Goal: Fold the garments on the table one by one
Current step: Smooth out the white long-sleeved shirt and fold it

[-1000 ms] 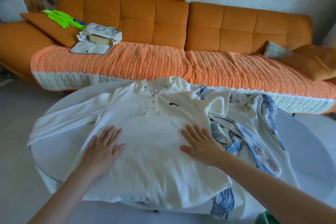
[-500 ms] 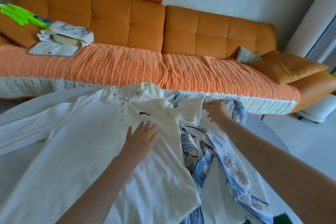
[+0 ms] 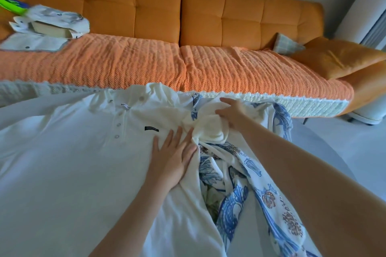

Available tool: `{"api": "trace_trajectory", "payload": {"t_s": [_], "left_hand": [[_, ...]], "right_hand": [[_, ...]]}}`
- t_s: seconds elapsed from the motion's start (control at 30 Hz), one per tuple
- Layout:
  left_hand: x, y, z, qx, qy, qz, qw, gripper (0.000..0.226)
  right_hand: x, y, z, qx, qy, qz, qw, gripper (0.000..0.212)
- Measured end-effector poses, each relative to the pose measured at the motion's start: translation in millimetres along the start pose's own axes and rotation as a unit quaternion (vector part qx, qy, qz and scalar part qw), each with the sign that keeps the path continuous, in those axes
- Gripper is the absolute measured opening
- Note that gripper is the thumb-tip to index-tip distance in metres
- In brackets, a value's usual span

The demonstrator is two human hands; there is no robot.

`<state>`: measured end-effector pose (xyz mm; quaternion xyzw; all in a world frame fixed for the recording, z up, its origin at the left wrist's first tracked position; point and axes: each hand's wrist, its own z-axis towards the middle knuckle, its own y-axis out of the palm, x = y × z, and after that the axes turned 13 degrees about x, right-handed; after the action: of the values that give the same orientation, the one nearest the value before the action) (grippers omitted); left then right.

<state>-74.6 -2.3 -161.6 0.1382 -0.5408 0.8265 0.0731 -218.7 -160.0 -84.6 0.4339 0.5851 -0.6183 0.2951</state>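
Folding has barely begun, I judge: the white shirt (image 3: 73,162) lies unfolded, spread face-up across the bench (image 3: 322,152); the left hand (image 3: 173,156) presses flat on its chest, fingers straight; the right hand (image 3: 234,113) clutches its bunched sleeve (image 3: 208,131) near the far edge; the blue-patterned garment (image 3: 240,194) waits crumpled beneath.

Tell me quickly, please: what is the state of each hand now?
Left hand: open, pressing flat on the white shirt.
Right hand: closed, gripping the shirt's bunched sleeve.
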Motion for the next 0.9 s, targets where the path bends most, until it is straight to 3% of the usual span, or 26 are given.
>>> {"api": "trace_trajectory", "payload": {"t_s": [0.1, 0.3, 0.43, 0.57, 0.7, 0.8, 0.9], "left_hand": [[-0.8, -1.6, -1.0, 0.002, -0.004, -0.01, 1.0, 0.075], [-2.5, -4.4, -2.5, 0.009, -0.016, -0.02, 1.0, 0.073], [-3.6, -5.1, -1.7, -0.003, -0.005, 0.003, 1.0, 0.076], [-1.8, -6.9, -2.9, -0.014, -0.003, -0.015, 1.0, 0.074], [-2.2, -10.0, -0.6, -0.039, -0.012, -0.046, 0.998, 0.075], [2.3, -16.2, 2.2, -0.041, -0.032, -0.085, 0.995, 0.069], [22.2, -21.8, 12.8, 0.019, -0.026, -0.138, 0.99, 0.042]], "right_hand": [[-5.7, -4.7, -3.1, 0.06, -0.085, -0.018, 0.994, 0.04], [-19.1, -72.1, -6.7, 0.191, -0.212, -0.01, 0.958, 0.053], [9.2, -127.3, -8.7, 0.269, -0.162, 0.019, 0.949, 0.056], [66.9, -149.0, -12.4, 0.244, -0.002, 0.089, 0.966, 0.051], [101.8, -165.3, -21.0, 0.245, 0.168, 0.223, 0.928, 0.04], [108.9, -173.5, -15.7, 0.308, 0.135, 0.09, 0.937, 0.044], [82.8, -168.6, -15.2, 0.293, -0.019, -0.028, 0.955, 0.049]]}}
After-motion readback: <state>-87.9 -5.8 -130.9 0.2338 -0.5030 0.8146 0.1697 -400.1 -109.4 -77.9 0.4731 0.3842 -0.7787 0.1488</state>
